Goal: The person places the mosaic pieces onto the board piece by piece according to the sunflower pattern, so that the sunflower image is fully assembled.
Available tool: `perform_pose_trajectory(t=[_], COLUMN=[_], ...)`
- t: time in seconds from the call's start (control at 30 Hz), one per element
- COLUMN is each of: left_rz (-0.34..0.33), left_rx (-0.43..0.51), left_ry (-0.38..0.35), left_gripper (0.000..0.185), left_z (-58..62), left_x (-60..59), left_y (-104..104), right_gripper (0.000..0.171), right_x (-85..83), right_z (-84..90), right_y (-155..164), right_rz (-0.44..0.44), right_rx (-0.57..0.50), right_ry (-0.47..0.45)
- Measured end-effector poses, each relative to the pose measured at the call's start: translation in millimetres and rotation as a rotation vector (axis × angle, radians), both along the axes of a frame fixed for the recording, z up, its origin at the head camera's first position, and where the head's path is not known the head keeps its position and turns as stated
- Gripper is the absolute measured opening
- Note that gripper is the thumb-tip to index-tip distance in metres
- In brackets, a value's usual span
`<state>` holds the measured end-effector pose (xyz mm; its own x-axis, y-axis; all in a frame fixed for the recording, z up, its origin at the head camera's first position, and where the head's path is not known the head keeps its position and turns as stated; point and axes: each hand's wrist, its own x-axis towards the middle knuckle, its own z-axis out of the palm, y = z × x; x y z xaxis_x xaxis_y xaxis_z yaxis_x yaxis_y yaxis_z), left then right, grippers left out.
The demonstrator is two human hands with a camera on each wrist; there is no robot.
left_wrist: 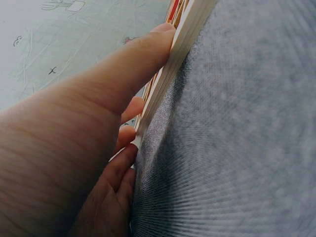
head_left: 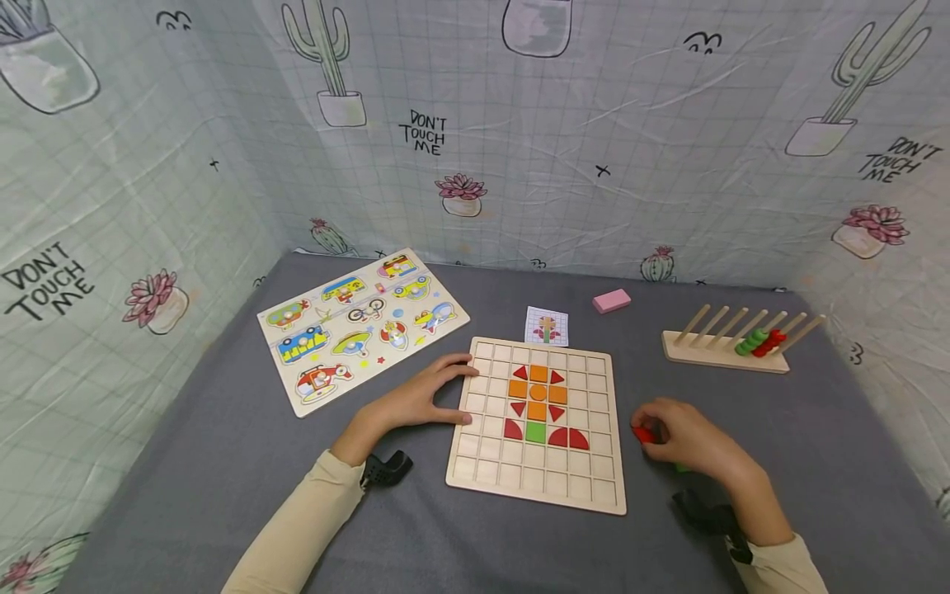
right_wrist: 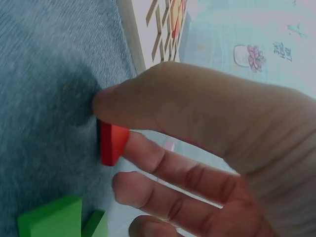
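A square wooden grid board (head_left: 490, 474) lies in the middle of the table with orange squares, an orange circle, red triangles, red quarter-circles and a green square (head_left: 536, 431) set in its cells. My left hand (head_left: 416, 398) rests at the board's left edge, thumb and fingers stretched out and touching it. To the right of the board, my right hand (head_left: 690, 441) pinches a red piece (right_wrist: 112, 142) between thumb and index finger, low over the cloth. Its full shape is hidden by the fingers. Green pieces (right_wrist: 54, 217) lie near that hand, mostly covered in the head view.
Behind the board sits a small pattern card (head_left: 547, 327), with a pink block (head_left: 612, 301) to its right. A vehicle puzzle board (head_left: 371, 330) lies at the back left. At the right stands a wooden peg rack (head_left: 712, 355) with green and red beads.
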<state>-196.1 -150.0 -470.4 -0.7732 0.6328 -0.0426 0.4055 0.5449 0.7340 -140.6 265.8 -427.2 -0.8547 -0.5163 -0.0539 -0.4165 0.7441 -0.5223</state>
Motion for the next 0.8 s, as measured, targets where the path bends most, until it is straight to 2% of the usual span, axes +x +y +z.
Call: perform_pose_trajectory(t=[0.2,0.37,0.8], left_rz=[-0.001,0.001,0.006], left_rx=[-0.001,0.001,-0.001], left_ry=[0.003,0.000,-0.002], left_gripper=[0.069,0.069,0.070], left_z=[0.3,0.7,-1.5], left_x=[0.1,0.5,-0.2], left_y=[0,0,0], right_gripper=[0.023,0.024,0.027], right_x=[-2.7,-4.0,-6.4], right_z=[3.5,6.8,8.4], right_y=[-8,-17,-52], right_rz=[-0.022,-0.007,0.034], right_rx=[-0.008,-0.033,-0.032], right_ry=[0.055,0.080,0.001])
